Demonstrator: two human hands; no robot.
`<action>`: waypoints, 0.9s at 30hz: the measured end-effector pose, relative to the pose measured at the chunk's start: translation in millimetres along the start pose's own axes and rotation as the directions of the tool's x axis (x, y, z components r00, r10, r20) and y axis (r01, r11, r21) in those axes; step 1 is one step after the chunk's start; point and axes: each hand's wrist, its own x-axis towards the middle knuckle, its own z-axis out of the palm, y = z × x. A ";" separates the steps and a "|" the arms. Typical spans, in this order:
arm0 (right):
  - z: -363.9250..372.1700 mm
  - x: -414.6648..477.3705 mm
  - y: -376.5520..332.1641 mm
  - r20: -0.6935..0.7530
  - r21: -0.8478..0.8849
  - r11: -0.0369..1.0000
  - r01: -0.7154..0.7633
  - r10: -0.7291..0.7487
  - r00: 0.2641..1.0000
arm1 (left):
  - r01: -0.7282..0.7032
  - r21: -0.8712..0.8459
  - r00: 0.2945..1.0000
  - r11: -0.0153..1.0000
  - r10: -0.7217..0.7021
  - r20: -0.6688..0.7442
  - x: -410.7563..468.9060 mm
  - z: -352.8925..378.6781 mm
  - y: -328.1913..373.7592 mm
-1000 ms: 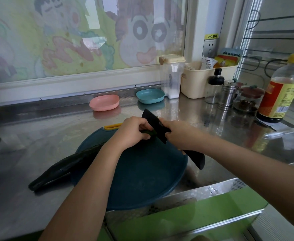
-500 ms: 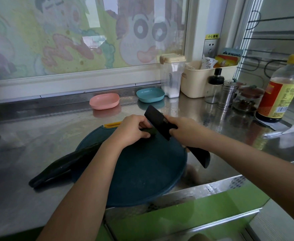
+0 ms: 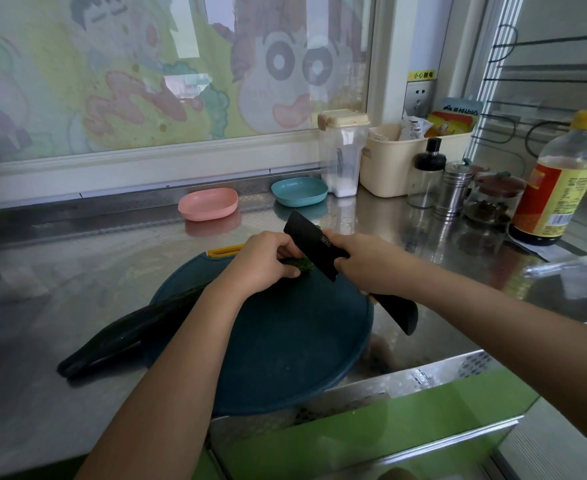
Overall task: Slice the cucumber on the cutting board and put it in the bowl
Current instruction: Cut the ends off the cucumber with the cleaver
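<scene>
- The cucumber [image 3: 139, 327] lies slantwise: its left end hangs off the cutting board [image 3: 285, 348] and rests on the table [image 3: 60, 271], while its right end sits on the board under your hand. That long tail can roll or pivot when the blade bites, and the cut then wanders
- The pink bowl [image 3: 208, 204] and the blue bowl [image 3: 299, 191] stand at the back, well apart from the board, and no slices show in either. Carry slices that far and you may scatter some on the table
- Your left hand [image 3: 264, 261] curls round the cucumber close to its right tip, and only a short green stub shows past your fingers. They sit just beside the blade, so any leftward slip meets them first
- The knife [image 3: 314, 244] is tilted with its far corner raised and its edge at the stub; I cannot tell whether it touches. A slanted blade can skid off the round, slick skin
- Your right hand [image 3: 365, 265] wraps the knife where blade meets handle, and most of the handle juts out behind it. So far forward, a finger can slide onto the blade
- The board's near rim reaches the table's front edge, so a hard chop there may shift it
- The bottle [image 3: 559, 181] stands to the right, where a wide elbow swing could topple it
</scene>
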 end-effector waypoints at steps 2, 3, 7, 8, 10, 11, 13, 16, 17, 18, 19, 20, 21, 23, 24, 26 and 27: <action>-0.3 0.5 -1.0 0.007 -0.005 1.000 -0.004 0.004 1.000 | -0.001 0.002 1.000 1.000 0.001 0.001 -0.2 -0.1 0.4; -0.6 1.3 -1.5 0.010 -0.009 1.000 -0.006 0.006 1.000 | -0.002 0.002 1.000 1.000 0.002 0.000 -0.1 -0.1 0.7; 3.6 2.9 -3.9 0.012 -0.026 0.999 -0.021 0.021 1.000 | -0.004 0.010 1.000 1.000 0.004 -0.003 -0.7 0.0 1.3; 7.3 2.6 -4.7 0.019 -0.028 0.999 -0.030 0.031 0.999 | -0.006 0.011 1.000 1.000 0.006 -0.004 -0.9 0.0 1.1; 16.0 2.5 -6.0 0.018 -0.071 0.997 -0.036 0.038 0.999 | -0.013 0.012 1.000 1.000 0.013 -0.002 -1.5 -0.2 1.4; 19.0 2.9 -6.1 0.009 -0.096 0.995 -0.035 0.036 0.999 | -0.015 0.011 1.000 1.000 0.015 -0.001 -1.8 -0.5 1.7; 20.8 3.8 -4.6 -0.002 -0.096 0.995 -0.028 0.028 1.000 | -0.017 0.009 1.000 1.000 0.017 -0.002 -2.2 -0.6 1.4; 18.0 1.5 -0.1 0.001 -0.067 0.998 -0.015 0.015 1.000 | -0.010 0.007 1.000 1.000 0.010 0.000 -0.9 0.1 -0.3; 17.0 0.6 1.4 -0.004 -0.053 0.998 -0.016 0.015 1.000 | -0.008 0.000 1.000 1.000 0.008 0.002 -0.2 0.2 -0.9; 16.2 0.0 3.1 -0.007 -0.033 0.999 -0.019 0.018 1.000 | -0.004 -0.005 1.000 1.000 0.004 0.003 0.3 0.4 -1.4; 15.1 0.0 4.7 -0.007 -0.017 1.000 -0.021 0.021 1.000 | -0.002 -0.008 1.000 1.000 0.002 0.003 0.4 0.4 -1.5; 14.0 0.5 6.0 -0.009 -0.010 1.000 -0.023 0.023 1.000 | 0.001 -0.005 1.000 1.000 -0.001 0.003 0.2 0.3 -1.3; 12.9 0.8 7.1 -0.015 -0.004 1.000 -0.024 0.023 1.000 | 0.001 -0.003 1.000 1.000 -0.001 0.003 0.2 0.4 -1.2; 11.0 0.8 9.4 -0.030 0.038 0.999 -0.027 0.028 0.999 | -0.001 -0.008 1.000 1.000 0.001 0.001 0.1 0.4 -1.1; 10.3 0.3 9.8 -0.036 0.064 0.998 -0.025 0.027 0.999 | 0.001 -0.014 1.000 1.000 -0.001 0.002 -0.2 0.3 -0.7; 8.4 -1.0 9.0 -0.044 0.085 0.996 -0.004 0.008 0.999 | 0.007 -0.024 1.000 1.000 -0.007 0.003 -0.8 0.0 0.1; 7.5 -1.3 8.0 -0.046 0.082 0.997 0.009 -0.005 0.999 | 0.011 -0.024 1.000 1.000 -0.011 0.005 -0.8 -0.2 0.4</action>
